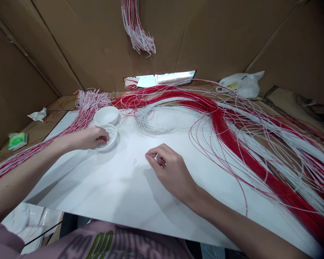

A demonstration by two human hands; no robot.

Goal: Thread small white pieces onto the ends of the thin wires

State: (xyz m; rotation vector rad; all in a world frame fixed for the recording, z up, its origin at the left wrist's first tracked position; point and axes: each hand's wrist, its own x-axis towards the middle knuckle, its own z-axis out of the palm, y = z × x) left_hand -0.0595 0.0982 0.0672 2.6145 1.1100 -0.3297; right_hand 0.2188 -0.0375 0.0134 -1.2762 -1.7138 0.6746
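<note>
My left hand (95, 136) reaches into a white bowl (113, 141) of small whitish pieces (99, 145). Its fingers are curled together down among them, and whatever they pinch is hidden. A second white bowl (106, 115) stands right behind. Over the middle of the white board (118, 190), my right hand (169, 163) pinches a thin wire between thumb and forefinger, a short end poking out past the fingertips. To the right of that hand, a thick bundle of red wires (221, 126) lies curved along the board. Loose grey-white wires (144, 120) curl behind it.
Red wires with white ends (91, 102) lie along the left; a similar bunch (139, 34) hangs from the cardboard wall (205, 39). White wires (280, 158) spread at right. Also there: a plastic bag (243, 84), a green tissue pack (17, 141), a crumpled tissue (37, 114).
</note>
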